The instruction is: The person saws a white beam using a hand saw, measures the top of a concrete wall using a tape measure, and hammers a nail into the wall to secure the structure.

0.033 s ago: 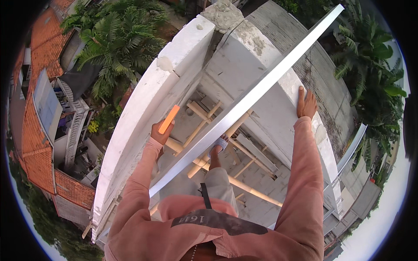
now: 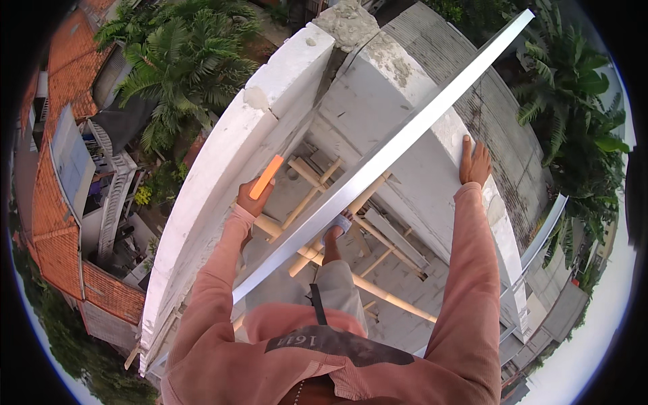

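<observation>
My left hand (image 2: pixel 255 196) is closed around a flat orange bar-shaped object (image 2: pixel 267 177) whose exact kind I cannot make out. It sticks up out of the fist, inside the left wall. My right hand (image 2: pixel 476 162) lies with fingers spread on the top of the right wall (image 2: pixel 453 129), holding nothing. Between my arms a long silvery metal channel (image 2: pixel 385 147) runs slantwise from beside my lap, over the right wall, to the far right. Neither hand touches it.
The white left wall (image 2: pixel 202 182) meets the right one at a rough concrete corner (image 2: pixel 347 25). Below me are bamboo poles (image 2: pixel 395 301) and my sandalled foot (image 2: pixel 339 226), high over a floor. Outside lie a corrugated roof (image 2: pixel 442 50), palms (image 2: pixel 182 67) and orange tiled roofs (image 2: pixel 57 223).
My left hand has shifted slightly right and away from me with the orange object. My right hand and the metal channel stay nearly where they were.
</observation>
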Demonstrator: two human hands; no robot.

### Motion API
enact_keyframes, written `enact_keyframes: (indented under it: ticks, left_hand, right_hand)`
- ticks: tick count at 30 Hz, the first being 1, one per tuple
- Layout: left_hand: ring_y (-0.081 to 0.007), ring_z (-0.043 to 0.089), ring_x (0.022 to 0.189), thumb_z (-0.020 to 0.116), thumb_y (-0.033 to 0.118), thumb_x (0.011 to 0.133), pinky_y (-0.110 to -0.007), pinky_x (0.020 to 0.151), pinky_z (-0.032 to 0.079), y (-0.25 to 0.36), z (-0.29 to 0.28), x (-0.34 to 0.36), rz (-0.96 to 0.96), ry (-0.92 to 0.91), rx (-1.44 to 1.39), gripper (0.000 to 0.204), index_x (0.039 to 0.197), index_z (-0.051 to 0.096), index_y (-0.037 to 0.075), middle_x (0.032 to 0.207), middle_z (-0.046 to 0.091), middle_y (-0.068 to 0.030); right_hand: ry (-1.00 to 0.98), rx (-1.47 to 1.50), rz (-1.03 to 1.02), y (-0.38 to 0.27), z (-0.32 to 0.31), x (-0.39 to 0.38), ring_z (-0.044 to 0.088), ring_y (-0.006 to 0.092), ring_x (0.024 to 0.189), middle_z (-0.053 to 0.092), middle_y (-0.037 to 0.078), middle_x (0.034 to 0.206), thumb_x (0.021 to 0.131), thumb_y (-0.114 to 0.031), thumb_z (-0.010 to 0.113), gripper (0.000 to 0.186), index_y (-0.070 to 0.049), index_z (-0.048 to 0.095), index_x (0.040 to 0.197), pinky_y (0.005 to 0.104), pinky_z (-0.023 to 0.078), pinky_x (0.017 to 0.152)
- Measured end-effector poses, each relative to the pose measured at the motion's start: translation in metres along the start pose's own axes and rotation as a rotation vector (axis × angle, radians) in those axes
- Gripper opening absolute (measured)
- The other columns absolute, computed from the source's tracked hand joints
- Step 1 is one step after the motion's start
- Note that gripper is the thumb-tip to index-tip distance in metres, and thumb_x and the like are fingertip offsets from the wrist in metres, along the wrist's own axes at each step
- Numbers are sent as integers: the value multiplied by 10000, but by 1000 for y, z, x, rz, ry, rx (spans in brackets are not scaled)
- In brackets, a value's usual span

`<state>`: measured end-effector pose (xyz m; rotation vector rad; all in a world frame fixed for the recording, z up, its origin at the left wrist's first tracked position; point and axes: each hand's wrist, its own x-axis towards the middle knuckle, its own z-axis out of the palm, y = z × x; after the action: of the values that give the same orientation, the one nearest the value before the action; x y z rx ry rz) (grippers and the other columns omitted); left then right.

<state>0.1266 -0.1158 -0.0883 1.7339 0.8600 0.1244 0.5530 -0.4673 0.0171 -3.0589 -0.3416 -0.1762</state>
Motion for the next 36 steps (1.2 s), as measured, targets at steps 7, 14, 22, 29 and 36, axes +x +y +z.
enact_keyframes:
  ticks: [7,14,22,29,36]
  left_hand:
    - [-139,495,609,674,268,929,-320,621,472,36,12,30,36,-8,-51,281,886,659,-9,674,607,-85]
    - [-188,644,635,669,245,921,-327,605,493,49,-51,-99,-37,18,92,252,945,695,-5,736,684,-88]
    - [-155,518,499,693,202,891,-333,496,403,61,-135,-204,31,121,248,280,742,605,-18,578,546,-88]
    - [-126,453,457,648,335,896,-301,459,337,156,-137,-269,-103,209,179,411,674,565,-1,517,481,-34]
    - [-110,406,399,638,315,895,-270,401,318,196,-89,-223,224,72,-278,432,584,483,58,471,445,-22]
  right_hand:
    - [-33,14,17,-4,1,-1,465,365,1268,545,168,1327,967,-654,345,682,-68,573,1233,490,289,1087]
    - [-18,-18,9,0,-8,-2,477,365,1248,562,164,1279,965,-643,365,655,-74,571,1216,500,300,1070]
    - [-87,19,66,-11,-12,-2,474,329,1254,568,156,1266,955,-652,383,656,-76,587,1194,476,314,1061]
    - [-36,-5,60,-7,-13,-5,499,297,1201,593,122,1214,953,-655,385,652,-80,596,1178,450,311,1066]
    - [3,123,76,-4,-15,-5,499,292,1192,603,108,1205,954,-648,393,630,-111,636,1175,441,296,1084]
